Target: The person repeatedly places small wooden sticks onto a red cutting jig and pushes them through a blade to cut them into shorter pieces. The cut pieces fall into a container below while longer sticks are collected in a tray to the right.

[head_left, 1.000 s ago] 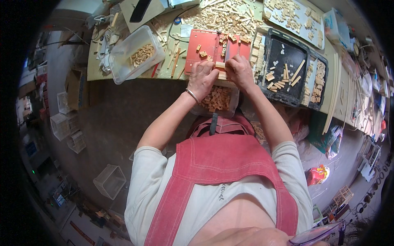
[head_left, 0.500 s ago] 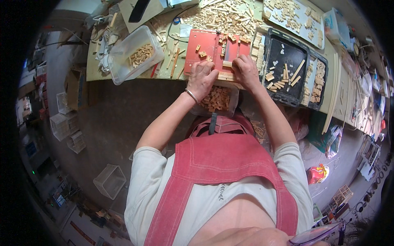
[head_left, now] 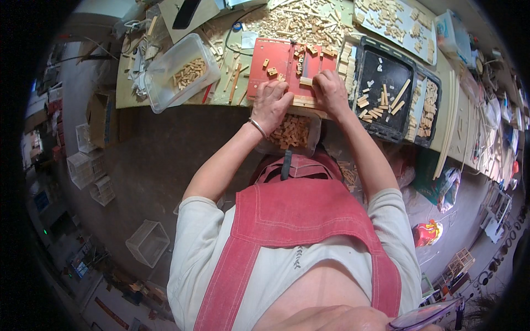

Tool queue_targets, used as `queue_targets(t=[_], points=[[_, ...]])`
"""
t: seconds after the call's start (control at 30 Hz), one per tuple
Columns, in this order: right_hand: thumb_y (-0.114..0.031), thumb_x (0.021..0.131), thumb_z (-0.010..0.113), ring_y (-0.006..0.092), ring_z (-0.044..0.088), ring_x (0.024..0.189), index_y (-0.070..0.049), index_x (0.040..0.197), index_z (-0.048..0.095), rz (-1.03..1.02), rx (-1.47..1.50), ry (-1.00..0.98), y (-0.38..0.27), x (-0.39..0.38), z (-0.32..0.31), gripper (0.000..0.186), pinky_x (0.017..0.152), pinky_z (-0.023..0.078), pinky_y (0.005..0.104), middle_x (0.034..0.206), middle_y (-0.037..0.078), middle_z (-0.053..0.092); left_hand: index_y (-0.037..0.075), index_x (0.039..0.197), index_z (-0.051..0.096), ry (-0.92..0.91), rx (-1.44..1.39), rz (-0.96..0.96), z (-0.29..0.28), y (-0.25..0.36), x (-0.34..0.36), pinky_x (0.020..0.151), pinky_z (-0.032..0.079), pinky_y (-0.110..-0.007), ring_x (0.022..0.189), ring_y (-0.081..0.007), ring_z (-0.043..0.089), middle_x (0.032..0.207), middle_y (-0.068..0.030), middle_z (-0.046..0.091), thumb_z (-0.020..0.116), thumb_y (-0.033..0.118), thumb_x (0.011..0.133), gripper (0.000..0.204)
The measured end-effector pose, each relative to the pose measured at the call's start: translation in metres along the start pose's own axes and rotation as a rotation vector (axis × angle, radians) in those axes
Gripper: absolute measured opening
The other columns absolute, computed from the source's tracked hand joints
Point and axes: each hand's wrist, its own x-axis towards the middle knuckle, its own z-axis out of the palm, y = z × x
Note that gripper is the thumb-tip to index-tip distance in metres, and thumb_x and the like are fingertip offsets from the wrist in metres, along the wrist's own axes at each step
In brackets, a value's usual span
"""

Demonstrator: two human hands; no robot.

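Lower tub point(head_left: 317, 137): one, holding many blocks point(head_left: 290, 132), beside the counter point(head_left: 126, 98) front edge.
Left hand point(head_left: 272, 100): at the red board's point(head_left: 274, 52) front edge; grip hidden, cannot tell.
Right hand point(head_left: 330, 94): narrow grip on one pale wood strip's point(head_left: 305, 81) right end, over the board.
Room: black tray point(head_left: 395, 74) near right hand; clear tub point(head_left: 160, 83) well apart from left.

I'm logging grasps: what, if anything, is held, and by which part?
The right grip holds a pale wooden strip by its right end; left grip, cannot tell.
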Motion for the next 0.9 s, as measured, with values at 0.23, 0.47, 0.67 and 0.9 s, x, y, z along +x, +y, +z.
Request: queue_targets(t=[0.23,0.47,0.67,0.9], points=[[-0.01,0.089,0.075,0.0349,0.063,0.097,-0.004,0.093,0.07,-0.006,-0.015,0.001,0.005,0.004,0.003,0.008,0.086,0.051,0.0458,0.099,0.013,0.065,0.013,0.108,0.068,-0.004,-0.005,0.005,0.0,0.0,-0.001,0.108,0.041,-0.046,0.126,-0.0272,0.059,0.125,-0.0062,0.061,0.069,0.011,0.091,0.017],[-0.01,0.088,0.078,0.034,0.064,0.098,-0.005,0.094,0.071,-0.002,-0.021,0.018,0.007,0.008,0.003,0.011,0.086,0.051,0.0457,0.097,0.012,0.065,0.013,0.106,0.067,-0.005,-0.007,0.005,0.002,0.0,0.0,0.111,0.04,-0.047,0.129,-0.0271,0.058,0.126,-0.0068,0.06,0.069,0.013,0.089,0.017],[-0.011,0.088,0.079,0.0341,0.064,0.099,-0.006,0.095,0.072,-0.015,-0.022,0.037,0.016,0.011,0.008,0.011,0.087,0.051,0.0454,0.098,0.012,0.065,0.013,0.104,0.065,-0.01,0.012,0.007,0.003,0.0,-0.001,0.114,0.04,-0.047,0.131,-0.0272,0.058,0.127,-0.0073,0.06,0.068,0.013,0.087,0.018],[-0.012,0.088,0.079,0.0348,0.064,0.101,-0.007,0.097,0.071,-0.048,-0.009,0.059,0.026,0.017,0.01,0.012,0.088,0.052,0.0458,0.1,0.011,0.066,0.014,0.108,0.068,0.001,-0.003,0.005,0.003,-0.003,0.0,0.109,0.041,-0.046,0.125,-0.0274,0.059,0.124,-0.0056,0.061,0.071,0.013,0.092,0.016]])
